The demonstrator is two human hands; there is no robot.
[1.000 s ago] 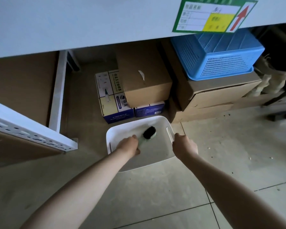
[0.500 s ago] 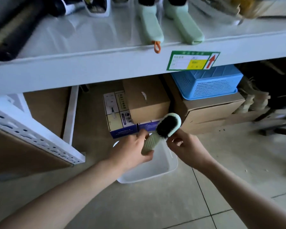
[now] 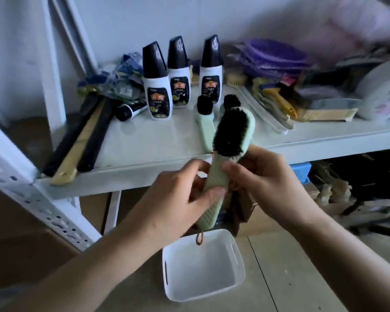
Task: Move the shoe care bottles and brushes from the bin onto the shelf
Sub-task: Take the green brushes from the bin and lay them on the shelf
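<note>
Here, both hands, left hand and right hand, grip one green brush mid-frame; three bottles and two brushes sit on the shelf; one bin shows nothing inside, bottom centre.

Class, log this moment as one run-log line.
left hand: grips brush handle | right hand: steadies it | bin: empty on floor | shelf: three bottles, two brushes

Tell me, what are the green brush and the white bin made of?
The green brush looks like matte plastic: its pale green handle has moulded ridges. Its black bristles look stiff, hair or nylon, hard to tell. The white bin seems smooth, slightly glossy plastic, with thin walls and cut-out handle slots.
</note>
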